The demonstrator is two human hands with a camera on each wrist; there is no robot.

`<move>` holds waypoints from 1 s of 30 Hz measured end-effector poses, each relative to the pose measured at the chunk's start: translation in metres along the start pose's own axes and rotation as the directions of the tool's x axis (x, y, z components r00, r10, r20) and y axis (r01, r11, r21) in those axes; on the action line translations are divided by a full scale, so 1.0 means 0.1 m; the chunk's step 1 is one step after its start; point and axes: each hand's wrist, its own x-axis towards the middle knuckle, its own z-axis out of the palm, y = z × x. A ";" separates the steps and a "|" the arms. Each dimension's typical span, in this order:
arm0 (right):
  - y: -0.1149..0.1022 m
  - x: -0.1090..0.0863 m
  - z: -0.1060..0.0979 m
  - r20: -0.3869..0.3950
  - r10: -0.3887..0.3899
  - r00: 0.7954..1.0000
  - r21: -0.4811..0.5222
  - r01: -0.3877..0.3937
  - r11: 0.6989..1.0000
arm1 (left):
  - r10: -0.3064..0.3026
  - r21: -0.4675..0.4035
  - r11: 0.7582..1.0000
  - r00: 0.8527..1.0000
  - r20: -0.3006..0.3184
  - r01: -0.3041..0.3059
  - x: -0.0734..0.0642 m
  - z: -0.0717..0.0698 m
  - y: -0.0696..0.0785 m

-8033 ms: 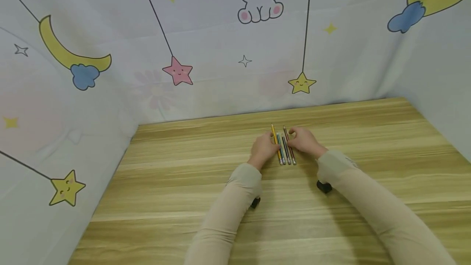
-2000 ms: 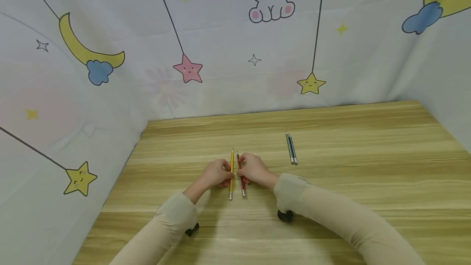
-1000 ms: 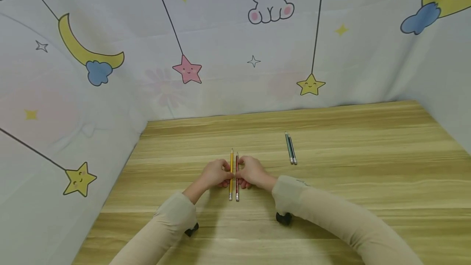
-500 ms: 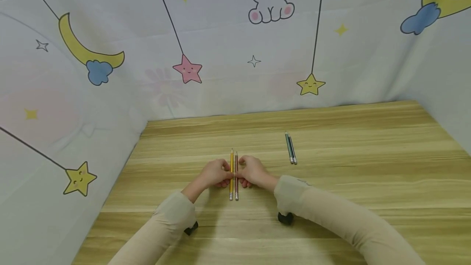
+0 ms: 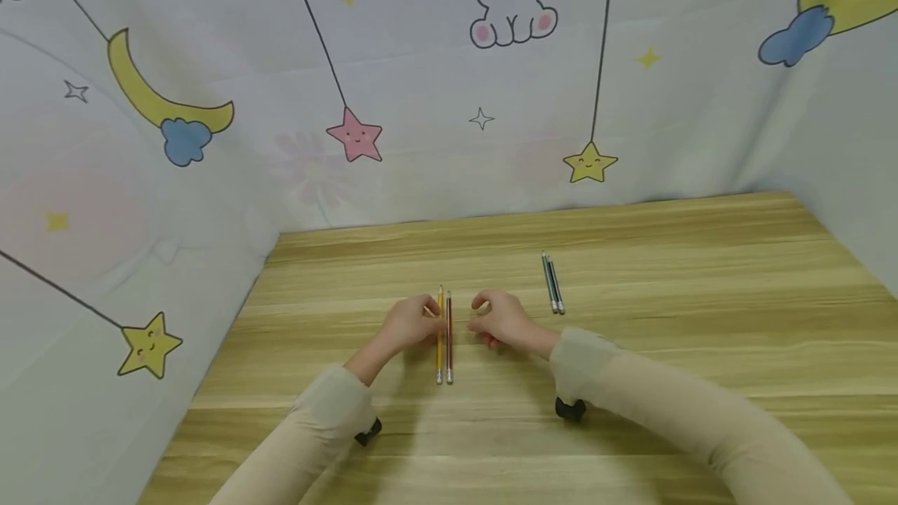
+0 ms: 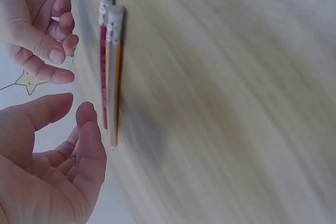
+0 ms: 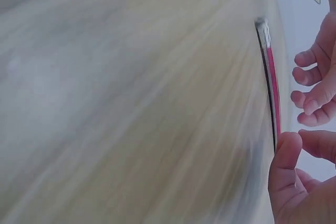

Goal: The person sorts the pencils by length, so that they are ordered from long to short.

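Note:
A yellow pencil [image 5: 440,353] and a dark red pencil [image 5: 450,349] lie side by side on the table, eraser ends toward the person. My left hand [image 5: 410,323] hovers over the yellow one, hiding part of its middle; the left wrist view shows thumb and fingers of that hand [image 6: 63,161] apart, with nothing between them. To the right of the red pencil is my right hand [image 5: 507,320], fingers loosely bent and holding nothing. In the right wrist view, its thumb tip [image 7: 289,148] overlaps the lower end of the pencil pair.
Farther back on the right, a green pencil [image 5: 549,283] and a dark pencil [image 5: 556,287] lie together on the wooden table [image 5: 337,411]. A white cloth [image 5: 421,84] printed with stars and moons hangs behind and along the sides.
Both hands earlier brought the yellow and red pencils from the group of pencils and drew them close together. Since half a second ago they have let go, the right hand moving off rightward.

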 end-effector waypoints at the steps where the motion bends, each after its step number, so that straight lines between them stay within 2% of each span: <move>1: 0.01 0.00 -0.03 -0.003 0.005 1.000 -0.004 -0.005 1.000 | 0.012 0.013 1.000 1.000 -0.005 -0.012 0.01 0.00 0.02; 7: 0.09 -0.02 -0.19 -0.020 0.005 1.000 -0.042 -0.006 0.999 | 0.082 0.046 0.996 0.997 -0.013 -0.081 0.08 0.06 0.15; 20: 0.25 -0.06 -0.57 -0.051 -0.040 0.998 -0.093 0.035 0.995 | 0.138 -0.009 0.990 0.990 0.001 -0.138 0.23 0.30 0.50; 25: 0.30 -0.06 -0.69 -0.071 -0.050 0.996 -0.091 0.044 0.995 | 0.157 0.028 0.987 0.988 -0.001 -0.157 0.28 0.39 0.62; 30: 0.31 -0.08 -0.84 -0.077 -0.064 0.995 -0.130 0.054 0.990 | 0.184 0.059 0.981 0.983 -0.014 -0.183 0.35 0.48 0.72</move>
